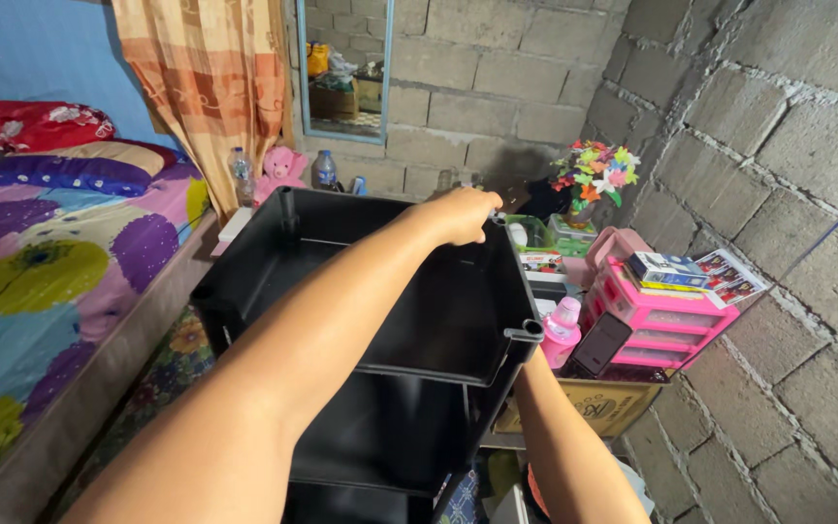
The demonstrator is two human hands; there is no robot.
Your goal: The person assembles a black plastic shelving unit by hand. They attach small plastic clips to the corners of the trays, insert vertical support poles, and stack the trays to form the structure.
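Observation:
A black plastic rack stands in front of me, with a deep top tray (244, 262) and a lower tray (390, 427) beneath it. My left hand (460, 215) reaches across the top tray, its fingers curled over the far right corner. My right forearm (564, 437) rises beside the rack's right side to the near right corner socket (526, 332). The tray's corner hides my right hand.
A bed with a colourful flowered sheet (41, 272) runs along the left. Right of the rack sit a pink drawer unit (661, 325), a pink baby bottle (563, 330), a cardboard box (603, 403) and paper flowers (596, 170). A grey block wall (778, 146) closes the right.

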